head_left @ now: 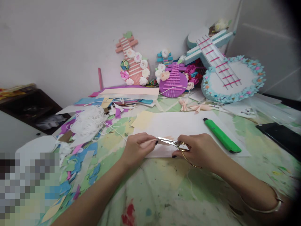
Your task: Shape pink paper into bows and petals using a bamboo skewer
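Apparently I'm midway through a cut, with tangled white string (89,121) at ten o'clock on the paint-marked green desk (164,194). At centre, my left hand (136,147) pinches a small pale-pink paper piece (146,144), silver-bladed, gold-handled scissors (168,141) against it. At one o'clock, folded peach-paper bows (184,105) look finished. My right hand (199,147) grips the scissors; the pinched piece seems unfinished. A long bright-green plastic cutter (222,135) lies at two o'clock.
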`<action>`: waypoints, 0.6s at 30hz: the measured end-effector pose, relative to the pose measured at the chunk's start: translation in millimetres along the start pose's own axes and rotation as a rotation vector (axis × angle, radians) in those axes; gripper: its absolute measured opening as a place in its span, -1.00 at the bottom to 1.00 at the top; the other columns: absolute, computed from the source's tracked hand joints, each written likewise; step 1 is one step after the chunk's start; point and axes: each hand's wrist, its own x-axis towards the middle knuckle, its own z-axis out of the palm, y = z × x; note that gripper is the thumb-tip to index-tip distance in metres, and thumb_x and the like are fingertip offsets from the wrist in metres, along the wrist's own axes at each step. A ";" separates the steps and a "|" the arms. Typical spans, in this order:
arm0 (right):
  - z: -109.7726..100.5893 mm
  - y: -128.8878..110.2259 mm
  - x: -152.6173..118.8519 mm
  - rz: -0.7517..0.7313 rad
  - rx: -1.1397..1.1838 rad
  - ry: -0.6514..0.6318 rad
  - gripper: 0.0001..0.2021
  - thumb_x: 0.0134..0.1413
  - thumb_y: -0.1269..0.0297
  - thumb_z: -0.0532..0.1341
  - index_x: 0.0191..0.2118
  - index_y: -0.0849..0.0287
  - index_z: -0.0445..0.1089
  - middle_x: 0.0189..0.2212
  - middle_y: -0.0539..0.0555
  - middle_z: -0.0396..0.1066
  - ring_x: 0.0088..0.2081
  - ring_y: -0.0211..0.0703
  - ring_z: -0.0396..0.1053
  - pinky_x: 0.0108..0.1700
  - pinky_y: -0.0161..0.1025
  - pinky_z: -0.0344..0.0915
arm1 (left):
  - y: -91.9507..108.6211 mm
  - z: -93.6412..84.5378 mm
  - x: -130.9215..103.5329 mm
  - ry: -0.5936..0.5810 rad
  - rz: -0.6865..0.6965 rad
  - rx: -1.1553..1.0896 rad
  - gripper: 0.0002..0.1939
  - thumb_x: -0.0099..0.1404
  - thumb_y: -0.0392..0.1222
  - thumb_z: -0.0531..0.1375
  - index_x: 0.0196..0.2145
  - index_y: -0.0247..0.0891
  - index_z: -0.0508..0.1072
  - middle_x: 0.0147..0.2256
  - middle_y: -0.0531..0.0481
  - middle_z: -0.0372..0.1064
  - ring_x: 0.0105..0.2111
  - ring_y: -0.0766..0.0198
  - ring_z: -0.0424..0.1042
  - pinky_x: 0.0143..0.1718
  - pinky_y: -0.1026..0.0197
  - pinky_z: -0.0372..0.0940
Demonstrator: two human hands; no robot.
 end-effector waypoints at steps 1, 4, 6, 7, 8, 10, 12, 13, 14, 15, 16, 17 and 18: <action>0.0 0.0 0.1 0.002 0.006 -0.006 -0.72 -0.05 0.00 0.24 -0.39 0.14 0.40 -0.62 0.01 0.41 -0.55 -0.23 0.34 -0.49 -0.34 -0.09 | -0.1 0.1 0.1 -0.004 -0.001 -0.001 -0.90 0.15 -0.29 0.20 -0.41 -0.26 0.55 -0.49 0.00 0.50 -0.50 0.33 0.42 -0.43 0.32 0.30; -1.7 -0.4 0.9 0.016 0.023 -0.032 -0.71 -0.05 0.00 0.25 -0.40 0.15 0.40 -0.61 0.02 0.42 -0.54 -0.23 0.35 -0.49 -0.34 -0.09 | -0.2 0.2 0.5 -0.008 -0.005 0.000 -0.90 0.14 -0.30 0.21 -0.41 -0.26 0.55 -0.48 0.00 0.50 -0.50 0.34 0.43 -0.42 0.33 0.30; -3.7 -0.9 1.6 0.027 0.023 -0.057 -0.72 -0.06 0.01 0.26 -0.40 0.15 0.40 -0.61 0.02 0.42 -0.54 -0.22 0.35 -0.49 -0.34 -0.08 | -0.3 0.3 0.6 -0.001 -0.001 0.004 -0.91 0.14 -0.31 0.21 -0.42 -0.27 0.55 -0.49 0.00 0.51 -0.51 0.34 0.43 -0.42 0.33 0.30; -4.6 -1.3 1.8 0.030 0.020 -0.066 -0.72 -0.05 0.01 0.25 -0.40 0.14 0.40 -0.60 0.02 0.42 -0.54 -0.22 0.35 -0.49 -0.34 -0.08 | -0.3 0.3 0.5 0.001 0.002 0.007 -0.91 0.14 -0.30 0.21 -0.43 -0.27 0.55 -0.49 0.00 0.51 -0.51 0.34 0.43 -0.42 0.33 0.30; -5.4 -1.7 1.9 0.032 0.017 -0.073 -0.73 -0.05 0.01 0.25 -0.40 0.14 0.40 -0.61 0.01 0.42 -0.55 -0.22 0.34 -0.49 -0.34 -0.08 | -0.5 0.4 0.4 0.001 0.003 0.010 -0.91 0.13 -0.30 0.21 -0.43 -0.27 0.55 -0.49 0.00 0.51 -0.51 0.34 0.43 -0.42 0.33 0.30; -6.2 -2.4 1.8 0.030 0.021 -0.077 -0.73 -0.05 0.01 0.25 -0.42 0.14 0.40 -0.62 0.01 0.41 -0.56 -0.23 0.33 -0.50 -0.33 -0.08 | -0.9 0.5 0.1 -0.006 -0.006 0.013 -0.91 0.13 -0.30 0.21 -0.43 -0.27 0.55 -0.49 -0.01 0.51 -0.51 0.33 0.44 -0.42 0.32 0.30; -5.9 -2.7 1.2 0.038 0.042 -0.060 -0.72 -0.05 -0.01 0.25 -0.42 0.14 0.40 -0.63 0.01 0.40 -0.58 -0.25 0.31 -0.51 -0.34 -0.08 | -1.3 0.5 -0.2 -0.012 -0.020 0.012 -0.90 0.13 -0.29 0.21 -0.42 -0.27 0.55 -0.47 -0.01 0.51 -0.49 0.32 0.45 -0.41 0.32 0.30; -5.6 -2.5 1.0 0.047 0.061 -0.039 -0.71 -0.05 -0.02 0.25 -0.43 0.14 0.40 -0.64 0.01 0.39 -0.59 -0.26 0.30 -0.51 -0.34 -0.07 | -1.5 0.5 -0.3 -0.012 -0.027 0.014 -0.90 0.14 -0.29 0.21 -0.42 -0.28 0.55 -0.47 -0.01 0.52 -0.48 0.31 0.45 -0.40 0.31 0.30; -5.3 -1.9 0.8 0.058 0.086 -0.014 -0.69 -0.05 -0.03 0.24 -0.43 0.14 0.40 -0.65 0.01 0.38 -0.60 -0.27 0.28 -0.52 -0.34 -0.07 | -1.6 0.3 -0.3 -0.009 -0.033 0.016 -0.90 0.14 -0.28 0.20 -0.43 -0.28 0.55 -0.47 -0.01 0.52 -0.48 0.31 0.45 -0.40 0.31 0.30; -5.2 -1.0 0.8 0.070 0.115 0.019 -0.67 -0.04 -0.06 0.23 -0.43 0.15 0.39 -0.66 0.01 0.37 -0.62 -0.28 0.27 -0.52 -0.35 -0.06 | -1.6 0.1 -0.3 -0.007 -0.038 0.019 -0.89 0.14 -0.28 0.20 -0.43 -0.28 0.55 -0.47 -0.01 0.52 -0.47 0.30 0.46 -0.39 0.31 0.31; -5.5 0.2 1.0 0.084 0.147 0.054 -0.65 -0.03 -0.08 0.21 -0.44 0.15 0.38 -0.66 0.01 0.36 -0.62 -0.30 0.25 -0.52 -0.35 -0.04 | -1.7 -0.1 -0.2 -0.004 -0.046 0.025 -0.89 0.13 -0.27 0.20 -0.44 -0.28 0.55 -0.47 -0.01 0.52 -0.47 0.29 0.46 -0.38 0.30 0.31; -6.2 1.7 1.3 0.098 0.177 0.091 -0.63 -0.02 -0.10 0.19 -0.45 0.15 0.37 -0.66 0.01 0.35 -0.63 -0.31 0.23 -0.52 -0.36 -0.03 | -1.8 -0.5 0.0 0.001 -0.058 0.032 -0.89 0.13 -0.26 0.21 -0.45 -0.27 0.55 -0.47 -0.01 0.52 -0.46 0.28 0.46 -0.38 0.30 0.31; -7.3 3.2 1.8 0.113 0.204 0.120 -0.61 -0.02 -0.12 0.18 -0.46 0.16 0.37 -0.66 0.01 0.35 -0.63 -0.31 0.21 -0.52 -0.36 -0.02 | -2.0 -1.0 0.3 0.007 -0.079 0.040 -0.89 0.13 -0.25 0.21 -0.46 -0.27 0.55 -0.47 -0.01 0.52 -0.46 0.28 0.46 -0.37 0.30 0.31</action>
